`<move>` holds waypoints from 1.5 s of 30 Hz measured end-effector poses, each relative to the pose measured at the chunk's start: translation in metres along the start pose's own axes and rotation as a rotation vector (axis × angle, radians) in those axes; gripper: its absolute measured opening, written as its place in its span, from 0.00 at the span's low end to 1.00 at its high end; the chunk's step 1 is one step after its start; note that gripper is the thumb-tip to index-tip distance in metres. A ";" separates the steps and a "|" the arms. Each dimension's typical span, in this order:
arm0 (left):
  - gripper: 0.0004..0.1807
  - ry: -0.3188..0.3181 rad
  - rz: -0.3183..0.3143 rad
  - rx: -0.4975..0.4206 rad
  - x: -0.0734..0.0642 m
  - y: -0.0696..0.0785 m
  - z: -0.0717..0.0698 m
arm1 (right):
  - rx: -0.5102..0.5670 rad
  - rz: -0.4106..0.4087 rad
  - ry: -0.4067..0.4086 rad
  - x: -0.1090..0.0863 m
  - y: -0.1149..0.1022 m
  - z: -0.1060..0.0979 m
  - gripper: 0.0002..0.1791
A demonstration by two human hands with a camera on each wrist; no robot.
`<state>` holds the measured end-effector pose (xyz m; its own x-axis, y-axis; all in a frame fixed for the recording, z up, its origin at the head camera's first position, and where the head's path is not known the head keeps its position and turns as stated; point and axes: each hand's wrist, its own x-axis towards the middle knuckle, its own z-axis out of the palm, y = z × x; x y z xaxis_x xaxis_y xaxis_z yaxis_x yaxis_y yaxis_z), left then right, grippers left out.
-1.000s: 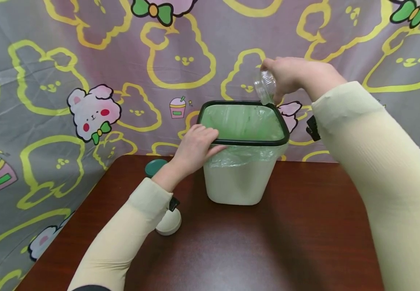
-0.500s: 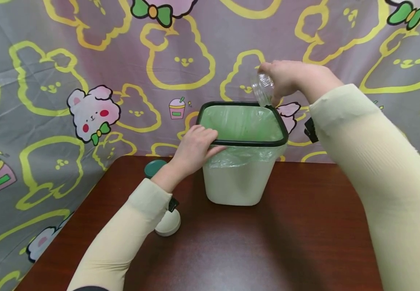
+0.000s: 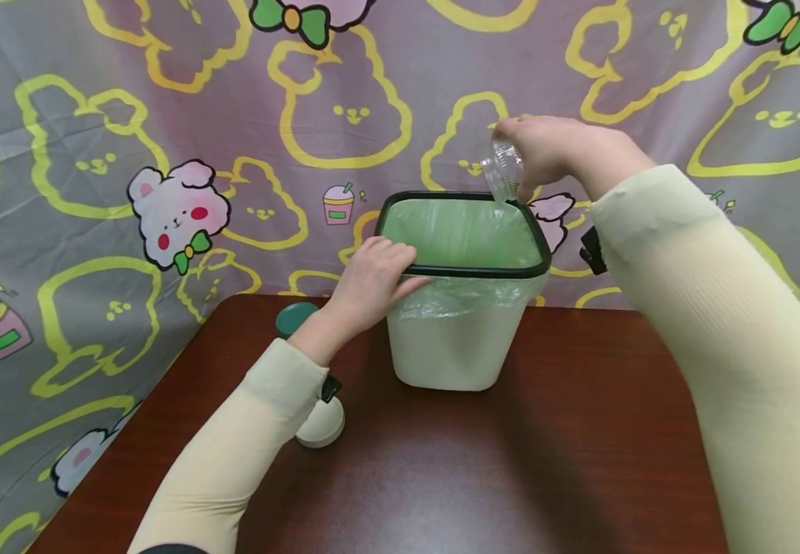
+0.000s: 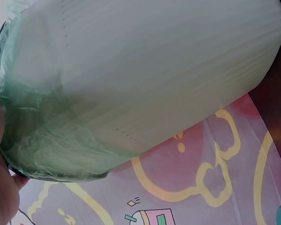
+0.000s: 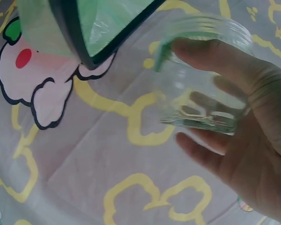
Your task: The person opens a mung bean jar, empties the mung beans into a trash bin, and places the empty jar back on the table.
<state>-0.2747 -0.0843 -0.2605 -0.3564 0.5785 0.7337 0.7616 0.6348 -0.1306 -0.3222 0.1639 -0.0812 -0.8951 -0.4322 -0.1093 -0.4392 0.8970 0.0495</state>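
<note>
A cream trash bin (image 3: 451, 350) with a black rim and a pale green plastic liner (image 3: 455, 300) stands on the table. My left hand (image 3: 371, 283) grips the bin's near left rim, fingers over the edge and thumb outside; the left wrist view shows the bin's side (image 4: 168, 70) and bunched liner. My right hand (image 3: 555, 154) holds a clear jar (image 3: 501, 173) tipped, mouth down, over the bin's back right corner. In the right wrist view, thumb and fingers wrap the jar (image 5: 201, 79), and some green shows at its side; I cannot tell whether that is contents or reflection.
A round white lid-like object (image 3: 321, 423) and a dark green round object (image 3: 296, 318) lie left of the bin, partly behind my left arm. The dark brown table (image 3: 580, 400) meets a patterned curtain (image 3: 234, 138) behind and at the left.
My right hand and the jar have shifted slightly left. Small dark specks seen on the liner's inside a second ago no longer show. My left hand keeps its hold on the rim.
</note>
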 end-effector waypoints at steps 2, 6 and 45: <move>0.23 -0.002 -0.001 -0.001 0.000 0.000 0.000 | 0.005 0.000 -0.019 0.000 0.000 0.001 0.53; 0.23 -0.004 -0.003 0.000 0.000 0.000 0.000 | 0.011 0.000 -0.025 -0.002 0.000 0.002 0.53; 0.23 -0.018 -0.012 -0.009 -0.001 -0.001 -0.001 | -0.236 -0.029 0.135 -0.001 -0.021 -0.011 0.52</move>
<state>-0.2749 -0.0860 -0.2599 -0.3748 0.5803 0.7230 0.7621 0.6370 -0.1162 -0.3131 0.1447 -0.0716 -0.8770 -0.4801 0.0189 -0.4563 0.8446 0.2802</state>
